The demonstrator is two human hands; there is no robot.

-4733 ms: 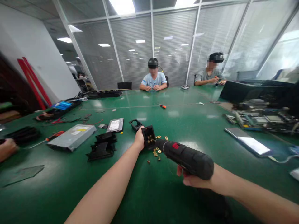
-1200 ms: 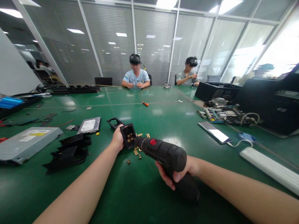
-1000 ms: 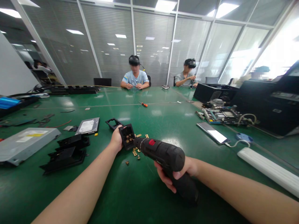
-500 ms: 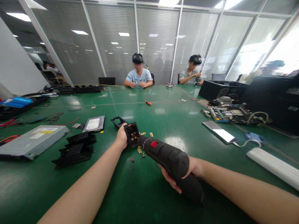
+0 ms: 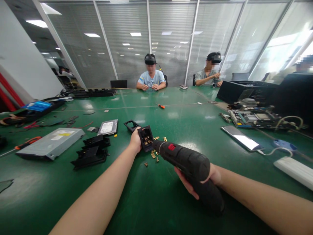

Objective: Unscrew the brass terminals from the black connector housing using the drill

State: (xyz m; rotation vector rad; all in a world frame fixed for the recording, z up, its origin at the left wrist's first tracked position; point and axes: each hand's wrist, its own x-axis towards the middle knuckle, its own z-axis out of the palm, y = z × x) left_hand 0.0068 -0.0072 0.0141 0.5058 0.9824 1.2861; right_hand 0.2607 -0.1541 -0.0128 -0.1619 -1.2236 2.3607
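My left hand grips a small black plastic socket part with brass contacts inside, tilted up off the green table. My right hand holds a black cordless screwdriver with a red switch, its tip pushed into the socket part. Several loose brass contacts and screws lie on the table just under the tool's nose. A second black frame piece lies just beyond my left hand.
Left of my arm lie black plastic covers, a hard drive and a grey optical drive. To the right are a phone, a white power strip and a circuit board. Two people sit across the table.
My head has turned slightly left, so the table scene shifted right in view. Both hands keep their hold; the screwdriver stays pressed into the socket part.
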